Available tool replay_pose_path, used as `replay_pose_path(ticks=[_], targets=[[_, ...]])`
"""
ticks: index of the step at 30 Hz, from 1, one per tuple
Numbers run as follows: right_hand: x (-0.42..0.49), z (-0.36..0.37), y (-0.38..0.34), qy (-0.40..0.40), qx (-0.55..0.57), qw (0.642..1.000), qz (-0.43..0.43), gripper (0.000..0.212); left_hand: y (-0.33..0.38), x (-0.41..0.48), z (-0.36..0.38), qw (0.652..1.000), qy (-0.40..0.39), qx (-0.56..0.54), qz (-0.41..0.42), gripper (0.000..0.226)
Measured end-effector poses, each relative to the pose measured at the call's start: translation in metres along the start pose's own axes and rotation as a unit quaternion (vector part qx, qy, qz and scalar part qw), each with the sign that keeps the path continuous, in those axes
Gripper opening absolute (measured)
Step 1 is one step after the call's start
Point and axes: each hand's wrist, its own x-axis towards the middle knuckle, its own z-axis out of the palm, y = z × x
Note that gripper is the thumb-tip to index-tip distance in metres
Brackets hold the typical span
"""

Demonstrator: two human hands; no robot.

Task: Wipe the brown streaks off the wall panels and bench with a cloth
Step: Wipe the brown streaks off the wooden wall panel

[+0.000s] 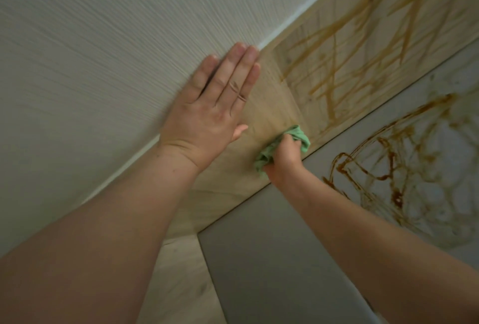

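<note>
"Pale ribbed wall (90, 38) fills our upper left, then a white trim strip (298, 21), then the wood-toned wall panel (272, 106), and under it the grey bench (272, 246)."

"Where do we have the cloth?"

"Our right hand (283, 159) has the green cloth (298, 135) bunched in its curled fingers and pressed on the panel, just above the seam with the bench. The patch of panel around it looks bare of marks."

"So which way does the work lie?"

"Up and to the right of that hand. The brown streaks (337, 82) on the panel begin near the cloth and run as long slanting lines toward the upper right corner. We judge that a stroke along that slant would follow them rather than cross them."

"And the bench?"

"On it, darker streaks (388, 165) loop to the right of our right forearm, apart from the cloth."

"Which hand is nearer?"

"The right, plainly. Our left hand (210, 113) lies flat across the trim strip, fingers straight and close together, thumb out on the panel side. It holds nothing; we read it as a brace."

"The arms?"

"Our right arm reaches in from the lower right, knuckles toward us. Our left arm runs long from the lower left, nearly straight."
</note>
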Motion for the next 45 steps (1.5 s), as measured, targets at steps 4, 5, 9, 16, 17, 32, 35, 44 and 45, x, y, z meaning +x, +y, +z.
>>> replay_pose_path(ticks=[4,5,9,16,17,32,35,44,45], targets=[[0.006,0.024,-0.006,0.017,0.043,0.999,0.005,0.056,0.0,0.001,0.002,1.0,0.008,-0.007,-0.005,0.109],[0.012,0.024,-0.007,0.031,0.044,0.999,0.001,0.058,-0.001,0.002,0.003,1.0,0.006,-0.01,-0.004,0.11],[0.051,-0.006,0.0,0.08,0.006,0.997,-0.008,0.055,0.003,0.001,0.008,1.0,0.006,-0.004,-0.009,0.11],[0.161,-0.058,0.036,0.094,0.049,0.994,0.034,0.051,0.004,-0.002,0.013,1.0,0.021,0.007,-0.004,0.108],[0.16,-0.059,0.037,0.083,0.067,0.993,0.053,0.061,0.004,-0.002,0.013,1.0,0.018,0.016,0.001,0.109],[0.065,-0.041,-0.069,0.056,0.088,0.994,-0.009,0.06,0.003,0.0,0.013,0.999,0.038,-0.006,-0.022,0.098],[-0.002,-0.02,-0.067,0.045,-0.014,0.988,-0.144,0.062,0.003,0.001,0.013,0.998,0.043,-0.018,-0.031,0.097],[-0.069,-0.004,-0.069,0.008,-0.178,0.866,-0.467,0.069,0.004,-0.001,0.013,0.997,0.061,-0.013,-0.04,0.099],[-0.062,-0.008,-0.076,0.02,-0.169,0.885,-0.432,0.069,0.003,-0.001,0.013,0.998,0.058,-0.01,-0.038,0.1]])
